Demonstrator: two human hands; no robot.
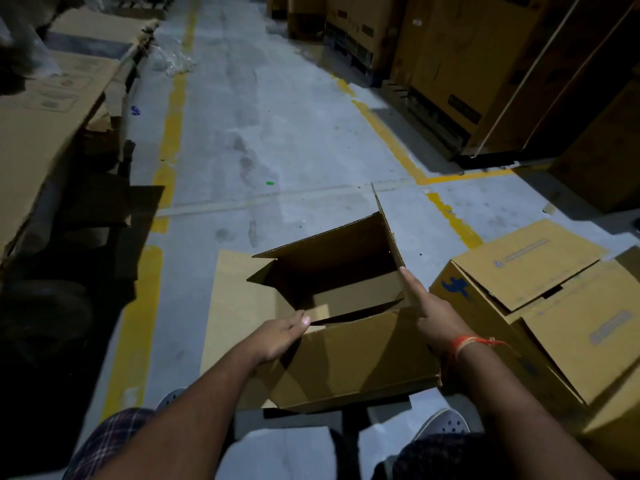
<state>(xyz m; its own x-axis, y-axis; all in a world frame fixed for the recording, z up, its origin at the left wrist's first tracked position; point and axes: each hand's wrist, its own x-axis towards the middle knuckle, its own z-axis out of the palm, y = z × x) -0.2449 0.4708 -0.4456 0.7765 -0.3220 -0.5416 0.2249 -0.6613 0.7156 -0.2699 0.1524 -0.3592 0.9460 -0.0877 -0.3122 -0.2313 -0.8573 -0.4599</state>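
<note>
Open cardboard box (346, 358) on floor (277, 133) between yellow lines (171, 126), second box (554, 306) just beside, on right. Our left hand (282, 336) lies fairly flat on near-left rim. Our right hand (438, 320), forefinger straight, touches upright right flap (388, 230).

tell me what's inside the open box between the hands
Inside the open box only its folded bottom flaps show, no contents. The floor's near strip is hidden behind the front wall.

We stretch both bare arms forward and down, our left hand (282, 336) lying low with its fingers (298, 322) straight and close together. Our right hand (436, 320) sits higher, index finger (410, 282) straight out ahead.
</note>
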